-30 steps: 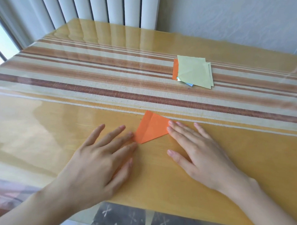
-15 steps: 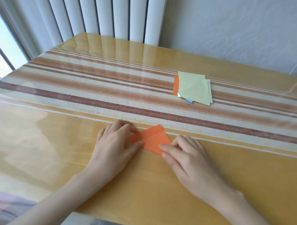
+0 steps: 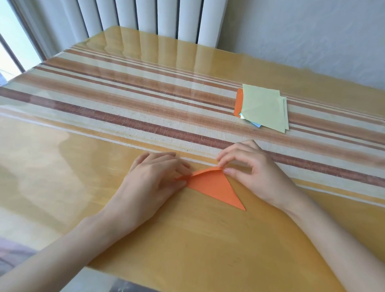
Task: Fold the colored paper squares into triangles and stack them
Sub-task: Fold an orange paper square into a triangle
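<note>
An orange paper (image 3: 216, 186) lies folded into a triangle on the wooden table near me, one point aimed toward me and to the right. My left hand (image 3: 154, 179) pinches its left corner, where the upper layer is slightly lifted. My right hand (image 3: 250, 170) pinches the far corner between thumb and forefinger. A loose pile of paper squares (image 3: 264, 107) lies farther back on the right, pale green on top, with orange and light blue edges sticking out underneath.
A striped cloth runner (image 3: 123, 103) crosses the table (image 3: 205, 245) under a glossy clear cover. White vertical blinds (image 3: 149, 11) and a window stand behind the far edge; a pale wall is at the back right. The near table edge is close to my arms.
Both hands went from lying flat beside the orange paper to pinching its corners. The paper now shows as a wider triangle. The camera shifted, so the pile appears farther right.
</note>
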`<move>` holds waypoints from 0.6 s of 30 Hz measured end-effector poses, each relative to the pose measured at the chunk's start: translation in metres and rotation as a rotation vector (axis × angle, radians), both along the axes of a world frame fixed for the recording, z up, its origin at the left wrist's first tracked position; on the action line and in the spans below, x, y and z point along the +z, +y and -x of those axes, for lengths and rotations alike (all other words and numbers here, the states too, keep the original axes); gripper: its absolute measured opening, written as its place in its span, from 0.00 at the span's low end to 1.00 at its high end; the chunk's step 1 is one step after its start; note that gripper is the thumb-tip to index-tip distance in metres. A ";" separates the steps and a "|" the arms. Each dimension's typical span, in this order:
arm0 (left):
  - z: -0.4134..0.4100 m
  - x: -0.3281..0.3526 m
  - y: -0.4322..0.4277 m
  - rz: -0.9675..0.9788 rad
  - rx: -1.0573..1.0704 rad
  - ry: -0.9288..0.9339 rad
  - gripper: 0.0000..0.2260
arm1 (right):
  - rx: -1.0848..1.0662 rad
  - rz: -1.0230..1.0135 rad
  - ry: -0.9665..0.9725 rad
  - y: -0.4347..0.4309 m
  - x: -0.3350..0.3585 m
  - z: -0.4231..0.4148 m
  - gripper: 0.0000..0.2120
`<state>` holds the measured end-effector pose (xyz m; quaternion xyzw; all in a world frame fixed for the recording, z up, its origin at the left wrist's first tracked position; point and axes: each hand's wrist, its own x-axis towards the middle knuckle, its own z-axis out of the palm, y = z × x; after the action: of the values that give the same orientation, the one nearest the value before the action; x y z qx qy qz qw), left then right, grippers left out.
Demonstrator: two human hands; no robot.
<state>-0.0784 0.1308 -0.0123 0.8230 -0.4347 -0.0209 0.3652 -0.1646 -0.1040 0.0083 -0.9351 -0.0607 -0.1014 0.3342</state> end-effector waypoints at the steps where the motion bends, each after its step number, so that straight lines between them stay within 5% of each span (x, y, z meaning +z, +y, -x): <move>1: 0.001 0.001 0.000 0.006 -0.012 -0.008 0.12 | 0.009 0.029 -0.043 0.000 -0.002 0.001 0.05; 10: 0.022 0.010 0.018 -0.259 -0.167 -0.385 0.20 | 0.080 0.628 -0.373 0.010 -0.009 0.019 0.13; 18: 0.026 0.008 0.030 -0.407 -0.232 -0.337 0.28 | 0.107 0.594 -0.074 0.044 -0.014 0.031 0.29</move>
<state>-0.1048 0.1610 -0.0047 0.8161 -0.5672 -0.0124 0.1103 -0.1961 -0.0597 -0.0055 -0.9830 -0.1491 -0.0953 0.0483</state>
